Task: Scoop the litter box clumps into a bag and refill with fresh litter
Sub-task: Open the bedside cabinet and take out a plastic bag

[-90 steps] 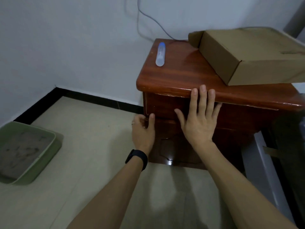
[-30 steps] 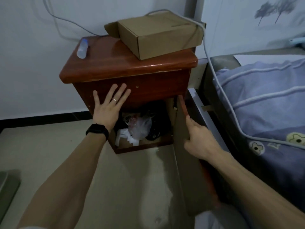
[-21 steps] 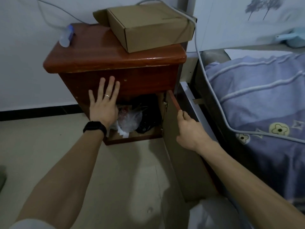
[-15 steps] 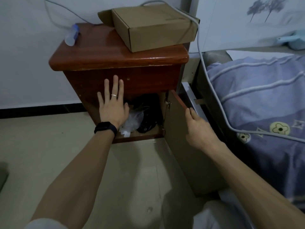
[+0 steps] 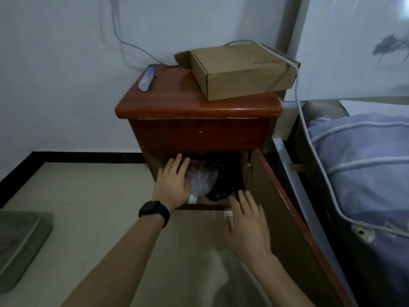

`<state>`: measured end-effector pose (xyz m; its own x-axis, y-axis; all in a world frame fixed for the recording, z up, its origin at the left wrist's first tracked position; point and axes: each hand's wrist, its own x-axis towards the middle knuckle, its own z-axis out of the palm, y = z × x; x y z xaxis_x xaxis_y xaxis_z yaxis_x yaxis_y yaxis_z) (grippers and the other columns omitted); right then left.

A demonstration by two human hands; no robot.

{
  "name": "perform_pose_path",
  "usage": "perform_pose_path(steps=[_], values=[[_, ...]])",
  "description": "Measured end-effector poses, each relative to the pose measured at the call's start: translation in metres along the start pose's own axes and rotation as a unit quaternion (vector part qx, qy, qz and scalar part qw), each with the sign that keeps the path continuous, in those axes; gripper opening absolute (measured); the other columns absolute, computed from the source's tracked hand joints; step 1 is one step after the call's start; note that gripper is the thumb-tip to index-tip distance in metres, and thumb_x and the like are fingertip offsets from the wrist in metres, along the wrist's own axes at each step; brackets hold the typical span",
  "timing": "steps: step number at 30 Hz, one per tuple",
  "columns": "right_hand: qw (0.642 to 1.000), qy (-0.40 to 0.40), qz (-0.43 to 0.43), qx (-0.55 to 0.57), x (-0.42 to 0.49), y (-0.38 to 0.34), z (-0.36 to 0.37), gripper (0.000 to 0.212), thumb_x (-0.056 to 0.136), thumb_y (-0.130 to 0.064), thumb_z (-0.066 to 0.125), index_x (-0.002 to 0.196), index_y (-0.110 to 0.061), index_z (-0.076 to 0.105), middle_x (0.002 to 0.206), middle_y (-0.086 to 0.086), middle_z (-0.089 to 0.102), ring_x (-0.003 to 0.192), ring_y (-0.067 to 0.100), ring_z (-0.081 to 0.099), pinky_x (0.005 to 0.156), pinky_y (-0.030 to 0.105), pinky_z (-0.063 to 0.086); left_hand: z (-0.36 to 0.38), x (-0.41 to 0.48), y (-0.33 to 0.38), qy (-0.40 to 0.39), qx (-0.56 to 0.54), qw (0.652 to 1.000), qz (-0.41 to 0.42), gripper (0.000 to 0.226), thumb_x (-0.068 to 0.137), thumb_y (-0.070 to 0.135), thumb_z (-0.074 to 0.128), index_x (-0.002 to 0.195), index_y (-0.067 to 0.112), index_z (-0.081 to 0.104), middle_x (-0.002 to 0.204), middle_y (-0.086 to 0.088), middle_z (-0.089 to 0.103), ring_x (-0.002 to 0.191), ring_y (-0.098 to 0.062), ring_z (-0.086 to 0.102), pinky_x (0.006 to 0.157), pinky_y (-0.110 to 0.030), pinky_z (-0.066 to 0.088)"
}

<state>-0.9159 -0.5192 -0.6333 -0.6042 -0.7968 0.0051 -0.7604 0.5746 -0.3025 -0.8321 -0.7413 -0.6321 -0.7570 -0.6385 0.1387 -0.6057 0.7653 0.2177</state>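
Left hand (image 5: 173,185), fingers straight, lies against a clear plastic bag (image 5: 203,181); right hand (image 5: 247,224) hovers nearby, relaxed and empty.

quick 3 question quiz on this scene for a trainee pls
1. True or false: the nightstand door stands open.
2. The left hand and right hand both show. Which wears the black wristband? A left B right C both
3. Fill in: on the nightstand top, left of the cardboard box, lies a small ___.
Key: 1 true; 2 A; 3 bottle
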Motion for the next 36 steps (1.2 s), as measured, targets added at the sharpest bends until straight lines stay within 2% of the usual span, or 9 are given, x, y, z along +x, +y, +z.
perform_pose_path(steps=[5, 10, 16, 21, 23, 27, 31, 33, 36], values=[[0.990, -0.079, 0.006, 0.113, 0.017, -0.002, 0.052, 0.063, 0.093, -0.033, 0.049, 0.151, -0.015, 0.030, 0.156, 0.006, 0.033, 0.144, 0.022, 0.026, 0.117, 0.032, 0.026, 0.038, -0.051, -0.026, -0.166, -0.052, 0.979, -0.102, 0.072, 0.095, 0.039, 0.048, 0.158, 0.026, 0.015, 0.163, -0.011, 0.019, 0.147, -0.030, 0.023, 0.118, -0.046, 0.026], [0.981, -0.150, 0.027, 0.124, 0.060, 0.002, 0.111, 0.057, 0.088, -0.034, 0.048, 0.141, -0.015, 0.044, 0.142, 0.007, 0.049, 0.131, 0.027, 0.043, 0.104, 0.036, 0.042, 0.055, -0.054, -0.057, -0.300, 0.048, 0.946, -0.109, 0.067, 0.098, 0.040, 0.046, 0.158, 0.031, 0.015, 0.166, 0.000, 0.010, 0.152, -0.025, 0.007, 0.122, -0.050, 0.012], [0.973, -0.132, 0.065, 0.179, 0.138, 0.009, 0.178, 0.056, 0.088, -0.032, 0.058, 0.142, -0.028, 0.045, 0.131, 0.005, 0.059, 0.121, 0.030, 0.055, 0.093, 0.034, 0.047, 0.136, -0.028, -0.104, -0.160, 0.034, 0.979, -0.118, 0.079, 0.096, 0.038, 0.049, 0.159, 0.024, 0.003, 0.166, -0.004, -0.012, 0.153, -0.029, 0.001, 0.121, -0.051, 0.014], [0.945, -0.114, 0.149, 0.269, 0.191, 0.013, 0.233, 0.085, 0.089, -0.059, 0.057, 0.153, -0.045, 0.003, 0.154, 0.008, 0.036, 0.130, 0.034, 0.048, 0.086, 0.033, 0.042, 0.202, -0.012, -0.147, -0.041, 0.044, 0.993, -0.106, 0.098, 0.090, 0.032, 0.060, 0.158, 0.018, -0.010, 0.159, -0.004, -0.035, 0.150, -0.022, -0.021, 0.120, -0.052, 0.002], [0.942, -0.094, 0.156, 0.281, 0.208, 0.009, 0.246, 0.090, 0.087, -0.062, 0.059, 0.153, -0.044, 0.001, 0.150, 0.012, 0.039, 0.128, 0.037, 0.047, 0.088, 0.035, 0.040, 0.220, -0.010, -0.164, -0.002, 0.051, 0.995, -0.084, 0.107, 0.083, 0.024, 0.068, 0.158, 0.017, -0.007, 0.161, -0.004, -0.029, 0.151, -0.023, -0.016, 0.120, -0.054, 0.008], [0.971, -0.008, 0.181, 0.156, 0.230, 0.008, 0.264, 0.044, 0.094, -0.042, 0.058, 0.131, -0.020, 0.048, 0.134, 0.019, 0.048, 0.112, 0.037, 0.052, 0.084, 0.035, 0.043, 0.238, -0.006, -0.179, 0.061, 0.021, 0.997, -0.047, 0.104, 0.077, 0.011, 0.071, 0.159, 0.014, 0.006, 0.165, -0.003, -0.017, 0.153, -0.029, 0.003, 0.118, -0.059, 0.023], [0.972, 0.074, 0.117, 0.190, 0.214, 0.011, 0.264, 0.010, 0.097, -0.026, 0.055, 0.101, -0.017, 0.059, 0.112, 0.013, 0.057, 0.101, 0.028, 0.052, 0.076, 0.026, 0.033, 0.235, -0.012, -0.159, 0.119, -0.097, 0.986, -0.061, 0.072, 0.087, 0.021, 0.066, 0.151, 0.009, 0.035, 0.161, -0.011, 0.020, 0.137, -0.033, 0.040, 0.108, -0.047, 0.041], [0.963, 0.060, 0.069, 0.252, 0.195, 0.008, 0.261, 0.009, 0.099, -0.028, 0.054, 0.095, -0.020, 0.056, 0.101, 0.005, 0.059, 0.094, 0.022, 0.055, 0.073, 0.028, 0.035, 0.224, -0.013, -0.141, 0.079, -0.258, 0.953, -0.135, 0.053, 0.092, 0.035, 0.064, 0.140, 0.021, 0.048, 0.142, -0.003, 0.046, 0.119, -0.021, 0.055, 0.096, -0.035, 0.049], [0.940, -0.034, 0.037, 0.337, 0.165, -0.003, 0.256, 0.008, 0.099, -0.030, 0.055, 0.092, -0.026, 0.055, 0.097, -0.006, 0.067, 0.090, 0.011, 0.064, 0.073, 0.028, 0.050, 0.204, -0.005, -0.124, -0.075, -0.536, 0.806, -0.238, 0.036, 0.093, 0.051, 0.061, 0.128, 0.047, 0.051, 0.118, 0.021, 0.061, 0.102, 0.006, 0.059, 0.085, -0.019, 0.050]])
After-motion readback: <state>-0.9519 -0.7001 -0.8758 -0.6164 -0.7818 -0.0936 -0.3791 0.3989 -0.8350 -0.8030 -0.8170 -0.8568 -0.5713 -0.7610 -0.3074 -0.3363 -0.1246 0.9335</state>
